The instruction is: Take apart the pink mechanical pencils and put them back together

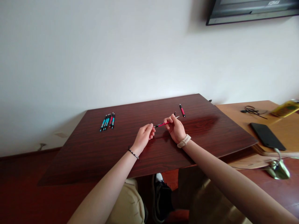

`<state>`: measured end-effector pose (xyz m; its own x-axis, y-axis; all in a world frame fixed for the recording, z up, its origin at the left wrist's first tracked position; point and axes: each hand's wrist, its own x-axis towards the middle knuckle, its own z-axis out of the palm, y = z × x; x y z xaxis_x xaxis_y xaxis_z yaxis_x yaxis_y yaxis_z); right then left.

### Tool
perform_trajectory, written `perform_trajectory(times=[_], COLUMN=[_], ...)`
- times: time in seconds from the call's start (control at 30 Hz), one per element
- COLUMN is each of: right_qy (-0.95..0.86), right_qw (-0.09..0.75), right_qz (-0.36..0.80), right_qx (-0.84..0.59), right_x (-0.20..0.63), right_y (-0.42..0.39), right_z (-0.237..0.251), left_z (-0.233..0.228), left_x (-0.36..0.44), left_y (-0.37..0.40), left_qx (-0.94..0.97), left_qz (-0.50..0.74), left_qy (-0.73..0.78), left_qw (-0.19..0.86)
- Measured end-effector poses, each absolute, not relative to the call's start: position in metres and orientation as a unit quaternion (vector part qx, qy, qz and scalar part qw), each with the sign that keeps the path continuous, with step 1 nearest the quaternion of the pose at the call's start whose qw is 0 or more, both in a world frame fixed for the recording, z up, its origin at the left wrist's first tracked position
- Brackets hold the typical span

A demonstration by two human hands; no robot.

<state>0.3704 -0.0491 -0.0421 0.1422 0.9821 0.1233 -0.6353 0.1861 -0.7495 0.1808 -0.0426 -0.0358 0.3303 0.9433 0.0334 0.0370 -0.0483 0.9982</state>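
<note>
A red pen [163, 124] is held between both hands above the dark wooden table [93, 149]. My left hand [145, 135] pinches its left end. My right hand [175, 128] grips the right part, where a thin tip sticks out toward the upper right. A second red pen piece [182, 110] lies on the table just beyond my right hand, with a small dark part [174, 114] beside it. Several pens, blue and red [107, 121], lie side by side at the table's left.
A lighter wooden desk [235, 112] adjoins on the right, carrying a black phone [267, 136], a tangled black cable [252, 110] and a yellow object [286, 108]. A white wall stands behind. A screen's lower edge [249, 14] hangs top right.
</note>
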Motion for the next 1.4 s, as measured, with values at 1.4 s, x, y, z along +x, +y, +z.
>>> perform_trajectory(times=[1.4], right_qy=[-0.330], right_qw=[0.627], right_qz=[0.654], right_qx=[-0.264], right_x=[0.3718], right_y=[-0.0550], right_z=[-0.0382], left_z=[-0.0371], left_x=[0.1783], left_y=[-0.0396], left_qx=[0.596], left_qz=[0.421], left_qy=[0.417], left_qw=[0.543])
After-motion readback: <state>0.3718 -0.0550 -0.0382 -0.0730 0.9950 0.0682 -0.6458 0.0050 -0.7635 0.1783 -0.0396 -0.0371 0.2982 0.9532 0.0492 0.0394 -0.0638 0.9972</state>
